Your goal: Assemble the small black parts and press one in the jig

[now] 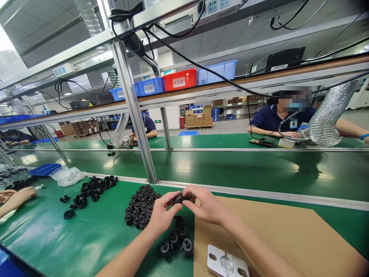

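Note:
Between the fingertips of my left hand (164,211) and my right hand (205,204) is a small black round plastic part (179,198), gripped by both. Fingers cover much of it, so its exact shape is hidden. Just left of my left hand stand many black cylindrical parts (141,207), grouped closely in rows. Below my hands, several black parts with raised stems (174,239) sit near the cardboard's left edge. A metal block (226,261) with oval slots and a round clear centre lies under my right forearm.
Brown cardboard (276,227) covers the right of the green mat (95,234). Loose black parts (96,187), a plastic bag (69,176) and a blue tray (45,169) lie left, near another person's hand (21,198). A metal post (134,111) rises ahead; a co-worker (284,115) sits beyond.

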`<state>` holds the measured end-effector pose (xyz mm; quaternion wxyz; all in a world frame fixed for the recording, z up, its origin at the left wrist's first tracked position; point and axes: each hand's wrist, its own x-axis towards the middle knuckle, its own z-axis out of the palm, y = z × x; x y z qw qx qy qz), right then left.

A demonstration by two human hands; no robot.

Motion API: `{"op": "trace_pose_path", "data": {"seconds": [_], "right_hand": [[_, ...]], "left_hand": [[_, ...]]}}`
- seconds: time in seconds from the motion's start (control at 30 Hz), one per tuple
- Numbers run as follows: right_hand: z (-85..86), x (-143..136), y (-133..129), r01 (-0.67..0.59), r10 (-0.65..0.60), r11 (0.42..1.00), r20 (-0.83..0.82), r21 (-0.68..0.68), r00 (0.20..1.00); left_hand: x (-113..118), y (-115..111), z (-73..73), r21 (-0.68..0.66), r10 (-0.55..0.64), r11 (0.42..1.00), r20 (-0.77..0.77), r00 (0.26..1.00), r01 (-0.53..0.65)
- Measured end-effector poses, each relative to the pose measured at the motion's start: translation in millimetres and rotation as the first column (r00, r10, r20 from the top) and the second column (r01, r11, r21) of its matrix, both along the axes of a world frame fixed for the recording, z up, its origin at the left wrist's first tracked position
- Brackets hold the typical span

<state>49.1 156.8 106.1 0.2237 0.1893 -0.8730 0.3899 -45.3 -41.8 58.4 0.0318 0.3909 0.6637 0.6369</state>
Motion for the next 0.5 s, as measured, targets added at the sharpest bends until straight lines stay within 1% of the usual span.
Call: {"op": "trace_pose_path", "data": {"seconds": [0.1, 0.23, 0.33, 0.5], "right_hand": [[1.5, 0.9, 1.3, 0.044, -0.045, 0.997, 0.002, 0.058, 0.999], [1.2, -0.2, 0.9, 0.063, -0.064, 0.996, 0.03, 0.057, 0.997], [-1.6, -2.5, 1.9, 0.027, -0.028, 0.996, 0.014, 0.083, 0.999], [-3.0, -5.1, 7.9, -0.041, 0.052, 0.981, -0.051, 0.192, 0.997]], "left_hand": [[1.6, -0.4, 0.0, -0.02, 0.005, 1.0, -0.003, 1.0, -0.005], [2.1, -2.2, 0.9, -0.012, 0.046, 0.999, -0.046, 0.998, -0.046], [1.0, -2.9, 1.0, -0.017, 0.058, 0.998, -0.05, 0.997, -0.058], [-3.3, -1.1, -2.0, -0.028, 0.019, 0.999, 0.039, 0.999, -0.018]]}}
